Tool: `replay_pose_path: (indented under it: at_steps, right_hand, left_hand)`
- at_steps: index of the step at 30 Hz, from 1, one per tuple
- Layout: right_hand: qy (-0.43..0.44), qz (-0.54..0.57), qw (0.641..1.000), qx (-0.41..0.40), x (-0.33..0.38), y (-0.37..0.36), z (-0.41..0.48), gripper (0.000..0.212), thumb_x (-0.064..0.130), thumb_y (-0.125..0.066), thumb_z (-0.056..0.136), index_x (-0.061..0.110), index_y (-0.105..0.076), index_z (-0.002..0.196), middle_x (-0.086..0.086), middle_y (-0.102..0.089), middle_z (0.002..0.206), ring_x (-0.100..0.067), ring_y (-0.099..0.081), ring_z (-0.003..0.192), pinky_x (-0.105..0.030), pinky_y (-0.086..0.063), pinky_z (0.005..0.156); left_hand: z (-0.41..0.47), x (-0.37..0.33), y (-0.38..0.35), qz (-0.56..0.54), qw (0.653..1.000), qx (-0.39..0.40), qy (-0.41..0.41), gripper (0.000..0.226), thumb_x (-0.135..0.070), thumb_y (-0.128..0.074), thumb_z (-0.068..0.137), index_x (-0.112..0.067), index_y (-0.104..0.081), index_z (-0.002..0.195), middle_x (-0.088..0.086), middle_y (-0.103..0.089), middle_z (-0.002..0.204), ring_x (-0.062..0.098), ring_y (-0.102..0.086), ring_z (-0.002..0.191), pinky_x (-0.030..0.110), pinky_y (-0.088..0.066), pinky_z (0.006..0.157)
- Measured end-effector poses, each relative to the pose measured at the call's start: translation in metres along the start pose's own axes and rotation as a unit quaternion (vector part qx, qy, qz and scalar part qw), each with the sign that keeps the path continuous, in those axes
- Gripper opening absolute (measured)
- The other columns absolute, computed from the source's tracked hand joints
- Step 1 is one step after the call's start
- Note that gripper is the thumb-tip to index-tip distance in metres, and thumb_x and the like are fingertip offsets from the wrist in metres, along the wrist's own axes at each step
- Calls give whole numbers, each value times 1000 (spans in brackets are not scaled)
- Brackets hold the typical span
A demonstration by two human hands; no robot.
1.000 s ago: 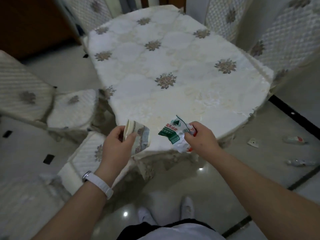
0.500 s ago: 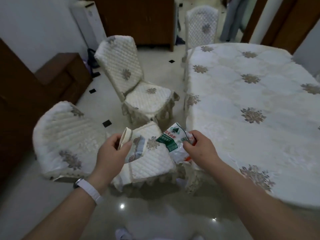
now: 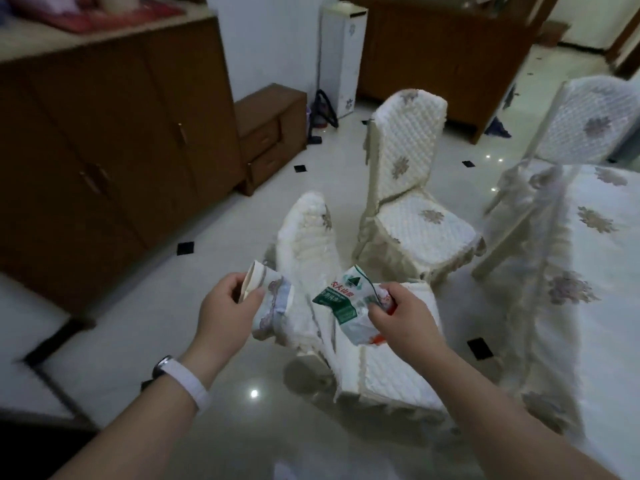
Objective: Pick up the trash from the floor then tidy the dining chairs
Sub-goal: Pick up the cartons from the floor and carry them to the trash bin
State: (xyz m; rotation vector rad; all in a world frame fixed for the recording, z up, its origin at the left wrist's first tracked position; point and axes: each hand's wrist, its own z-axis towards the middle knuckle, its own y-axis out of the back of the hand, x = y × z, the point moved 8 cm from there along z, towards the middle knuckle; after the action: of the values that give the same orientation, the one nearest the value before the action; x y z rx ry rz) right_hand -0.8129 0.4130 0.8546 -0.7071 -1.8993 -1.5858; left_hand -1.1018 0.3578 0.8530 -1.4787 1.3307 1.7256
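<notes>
Glossy pale floor (image 3: 242,427) below: left hand (image 3: 227,313) grips crumpled floral paper cup (image 3: 270,299); right hand (image 3: 401,317) pinches green-white Chinese-printed wrapper (image 3: 343,303), slanting down-right.

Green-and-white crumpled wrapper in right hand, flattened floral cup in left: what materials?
Green-and-white crumpled wrapper: probably thin plastic film, slightly glossy, sharply creased around the print. Flattened floral cup: likely paper, matte, folded flat with cream lining showing at the rim.

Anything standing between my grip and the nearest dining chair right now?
Nothing visible stands in front of the nearest chair. But the left grip holds a flattened paper cup and the right grip holds a crumpled green wrapper, so neither is free.
</notes>
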Motion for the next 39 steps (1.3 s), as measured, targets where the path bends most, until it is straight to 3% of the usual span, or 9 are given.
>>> replay_pose_path:
  at_steps: [4,7,11,15,18,23,27,31,39]
  right_hand:
    - [42,-3,998,49,59,-52,27,3,20,-62,88,23,-63,88,-2,-66,75,-18,-64,68,-35,-54,59]
    - [64,19,994,81,93,-83,46,5,15,-60,90,17,-64,89,-10,-64,77,-14,-63,61,-18,-48,43]
    - [82,-4,992,95,118,-129,82,2,22,-61,89,23,-62,88,0,-65,74,-17,-63,67,-28,-50,53]
    - [77,-28,992,95,141,-171,128,2,28,-59,90,28,-58,88,7,-63,71,-7,-59,60,-23,-43,52]
    - [75,8,993,92,164,-195,172,5,25,-59,89,26,-58,84,3,-63,68,-14,-61,62,-27,-48,55]
    - [70,25,994,85,203,-219,243,2,21,-59,87,21,-61,86,0,-63,70,-17,-61,66,-29,-46,57]
    - [60,36,993,95,240,-239,288,4,21,-59,85,21,-62,88,0,-65,73,-21,-64,69,-38,-54,60]
    - [73,25,994,79,284,-258,323,4,18,-59,84,20,-61,87,0,-63,72,-18,-60,67,-30,-46,58]
    - [19,5,999,33,348,-319,386,3,17,-59,86,20,-61,86,0,-65,72,-22,-62,70,-29,-45,58]
  left_hand:
    - [16,20,65,1,998,-53,19,15,-20,-64,94,-35,-63,92,-6,-69,90,15,-66,82,30,-52,65]
    - [28,35,104,-1,996,-84,41,15,-22,-64,94,-37,-63,92,-6,-71,91,17,-68,83,35,-58,68]
    - [54,56,146,0,991,-116,71,14,-22,-65,93,-36,-65,95,-6,-72,92,16,-70,84,38,-60,72]
    - [101,77,176,1,987,-134,90,10,-22,-66,93,-31,-67,96,-5,-73,91,16,-71,83,42,-60,74]
    - [150,85,189,-3,987,-127,103,10,-21,-66,93,-31,-67,96,-6,-74,89,17,-72,82,41,-60,73]
    - [240,79,201,-2,988,-110,112,11,-18,-65,94,-28,-68,98,-4,-74,93,19,-72,85,52,-60,79]
    - [293,62,226,-7,990,-115,85,13,-17,-65,94,-29,-68,98,-6,-73,93,18,-72,86,48,-60,77]
    - [338,68,257,-7,990,-117,74,15,-16,-66,93,-31,-68,94,-9,-73,90,15,-71,84,39,-60,72]
    - [471,104,315,-24,996,-73,53,13,-16,-69,90,-29,-69,91,-7,-74,88,19,-70,84,47,-59,77]
